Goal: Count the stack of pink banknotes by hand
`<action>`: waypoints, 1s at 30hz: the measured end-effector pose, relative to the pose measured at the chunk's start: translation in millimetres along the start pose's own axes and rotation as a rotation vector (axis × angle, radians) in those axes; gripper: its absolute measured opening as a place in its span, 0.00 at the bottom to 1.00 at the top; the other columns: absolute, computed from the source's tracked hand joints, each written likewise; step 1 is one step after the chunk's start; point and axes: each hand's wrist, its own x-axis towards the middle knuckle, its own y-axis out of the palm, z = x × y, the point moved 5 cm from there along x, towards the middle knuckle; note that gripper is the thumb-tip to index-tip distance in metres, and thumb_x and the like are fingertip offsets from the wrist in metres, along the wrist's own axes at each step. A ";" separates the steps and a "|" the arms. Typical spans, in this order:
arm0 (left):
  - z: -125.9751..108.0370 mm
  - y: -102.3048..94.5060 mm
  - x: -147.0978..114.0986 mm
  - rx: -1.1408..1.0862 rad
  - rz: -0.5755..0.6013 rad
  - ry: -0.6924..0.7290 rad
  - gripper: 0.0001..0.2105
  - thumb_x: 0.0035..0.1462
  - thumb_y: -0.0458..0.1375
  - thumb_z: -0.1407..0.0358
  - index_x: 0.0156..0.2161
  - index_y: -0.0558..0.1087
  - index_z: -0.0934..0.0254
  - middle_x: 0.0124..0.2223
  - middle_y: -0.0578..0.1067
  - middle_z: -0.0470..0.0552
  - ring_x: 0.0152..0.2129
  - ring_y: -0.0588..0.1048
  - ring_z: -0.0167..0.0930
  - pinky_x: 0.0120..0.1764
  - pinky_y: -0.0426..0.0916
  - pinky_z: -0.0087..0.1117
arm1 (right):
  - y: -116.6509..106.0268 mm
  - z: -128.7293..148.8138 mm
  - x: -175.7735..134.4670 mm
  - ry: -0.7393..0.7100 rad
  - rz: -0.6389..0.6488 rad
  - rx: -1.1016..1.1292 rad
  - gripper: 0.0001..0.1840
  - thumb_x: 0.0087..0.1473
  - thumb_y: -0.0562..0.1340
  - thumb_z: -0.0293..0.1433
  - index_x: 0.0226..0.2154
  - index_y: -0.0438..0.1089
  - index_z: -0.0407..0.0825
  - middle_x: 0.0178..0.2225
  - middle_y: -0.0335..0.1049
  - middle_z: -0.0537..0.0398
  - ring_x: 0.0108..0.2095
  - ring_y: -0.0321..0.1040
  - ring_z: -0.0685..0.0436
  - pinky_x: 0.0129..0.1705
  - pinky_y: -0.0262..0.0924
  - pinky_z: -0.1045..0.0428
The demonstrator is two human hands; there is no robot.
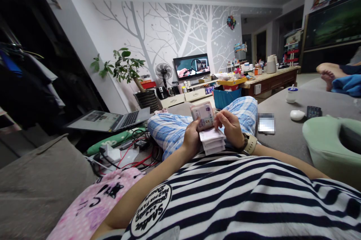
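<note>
- Above the striped shirt (254, 195), the left hand (191, 137) clenches a wad of banknotes (203, 116) upright for counting.
- Right hand (229, 125) pinches notes folded toward the shirt.

My left hand (191, 136) and right hand (229, 127) meet over my lap, and the raised knees in blue plaid (175, 129) block the way straight ahead of them. To my left, the tangle of cables (132, 155) and the open laptop (113, 119) crowd the sofa edge. To my right, the grey sofa seat (282, 138) lies open as far as the green cushion (324, 146) and the remote (313, 111).
</note>
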 end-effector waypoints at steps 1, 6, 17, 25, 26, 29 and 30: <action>-0.7 0.7 -1.0 0.009 -0.022 -0.017 0.18 0.60 0.78 0.51 0.41 0.85 0.64 0.41 0.92 0.57 0.48 0.93 0.50 0.56 0.87 0.46 | -0.1 -0.4 0.3 0.003 -0.002 0.005 0.36 0.69 0.68 0.68 0.28 0.72 0.56 0.22 0.68 0.59 0.25 0.59 0.44 0.34 0.61 0.46; -9.1 9.6 -12.4 0.019 -0.029 -0.066 0.15 0.59 0.78 0.58 0.44 0.86 0.68 0.44 0.93 0.61 0.51 0.93 0.54 0.57 0.88 0.50 | -4.0 -10.5 4.9 0.056 -0.080 -0.027 0.35 0.62 0.75 0.67 0.29 0.68 0.57 0.24 0.67 0.61 0.27 0.61 0.44 0.35 0.64 0.47; -15.4 16.3 -20.0 -0.012 -0.058 -0.032 0.25 0.50 0.77 0.71 0.55 0.88 0.64 0.40 0.92 0.56 0.50 0.93 0.56 0.59 0.88 0.56 | -6.4 -29.5 9.6 0.151 -0.068 -0.098 0.35 0.58 0.75 0.67 0.29 0.67 0.57 0.25 0.66 0.60 0.29 0.62 0.43 0.34 0.61 0.46; -10.0 13.1 -15.9 -0.037 -0.039 -0.050 0.21 0.49 0.80 0.68 0.51 0.87 0.65 0.47 0.93 0.61 0.56 0.91 0.59 0.61 0.87 0.57 | -5.7 -23.0 9.9 0.140 -0.046 -0.120 0.33 0.59 0.73 0.64 0.25 0.67 0.57 0.23 0.63 0.61 0.29 0.57 0.45 0.33 0.59 0.48; -8.9 13.0 -14.8 -0.046 -0.041 -0.059 0.20 0.51 0.80 0.67 0.50 0.87 0.66 0.47 0.93 0.61 0.56 0.91 0.59 0.61 0.87 0.57 | -5.5 -22.1 9.9 0.134 -0.046 -0.119 0.33 0.59 0.73 0.64 0.25 0.67 0.57 0.23 0.63 0.61 0.29 0.56 0.45 0.33 0.59 0.48; -5.1 12.8 -11.2 -0.082 -0.041 -0.087 0.19 0.57 0.79 0.62 0.52 0.88 0.66 0.48 0.93 0.62 0.55 0.91 0.58 0.60 0.87 0.56 | -5.5 -19.7 9.8 0.117 -0.049 -0.118 0.33 0.60 0.72 0.64 0.24 0.67 0.57 0.23 0.63 0.61 0.28 0.56 0.45 0.33 0.59 0.47; -3.8 12.8 -10.0 -0.092 -0.035 -0.094 0.20 0.59 0.78 0.60 0.54 0.88 0.67 0.49 0.93 0.62 0.55 0.91 0.58 0.60 0.87 0.56 | -5.7 -19.2 9.7 0.112 -0.051 -0.121 0.33 0.61 0.72 0.64 0.24 0.67 0.57 0.23 0.62 0.61 0.28 0.56 0.45 0.33 0.59 0.47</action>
